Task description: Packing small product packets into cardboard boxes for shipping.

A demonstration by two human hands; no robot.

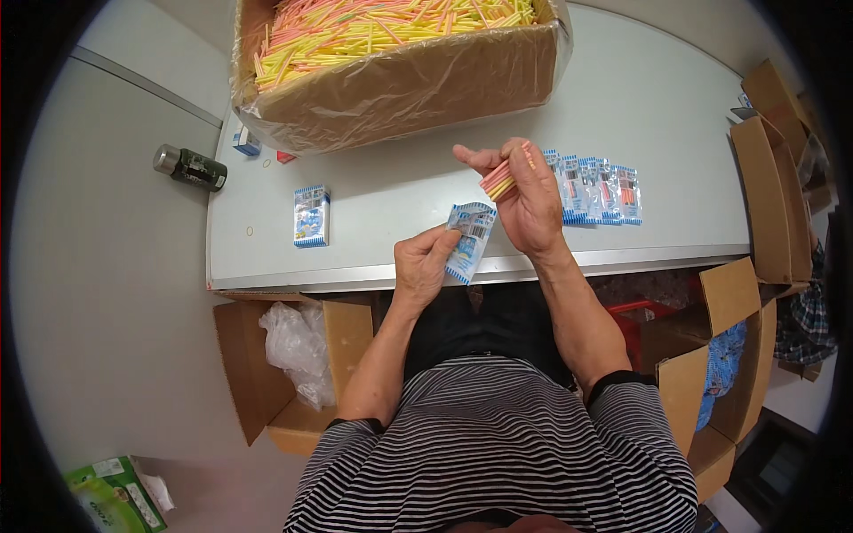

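The pink and yellow sticks [500, 185] were thin and straight, gathered in a short bundle in the right hand [536, 200], above the counter [382, 200] and near the carton [400, 115] of loose sticks. They were probably very light and fairly stiff, but likely to snap if squeezed hard or bent, and smooth enough to slide against one another. A gentle grip around the middle, with the ends kept level, would suit them best.

The small blue-and-white packet [474, 229], just to the left and nearer, looked like thin, glossy film: almost weightless, floppy and rather slippery. It would best be held by an edge, with a light pinch, since a heavy one would crease it.

The left hand [422, 264] held that packet between thumb and bent fingers at its left side, over the near edge of the counter, leaving its far end free. The left forearm ran far and slightly right from the near side. The right hand was raised farther out, its fingers closed around the sticks and one finger reaching left beyond them; its forearm slanted far and left. To the right, filled packets [629, 197] lay overlapping in a row, and a stack of packets [311, 216] sat well to the left.
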